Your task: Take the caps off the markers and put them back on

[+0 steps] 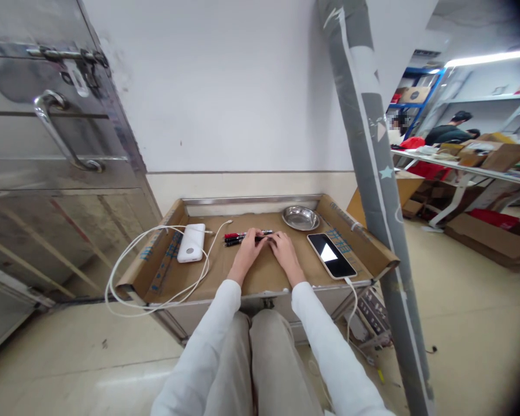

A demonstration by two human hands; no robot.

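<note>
Several pens (233, 238), dark with a red one among them, lie side by side across the brown cardboard lining of a small table (225, 277). My left hand (248, 252) is over their middle, its fingers closed on the pens. From the other side my right hand (285, 252) comes in close, fingertips pinched at the right end of the pens. The two hands almost meet there, and the fingers cover part of the pens.
A white power bank (191, 242) with a looped white cable (112, 283) lies to the left. On the right are a round metal dish (300, 218) and a phone (331, 256) with a cable plugged in. A tall grey wrapped roll (377, 144) leans beside the table.
</note>
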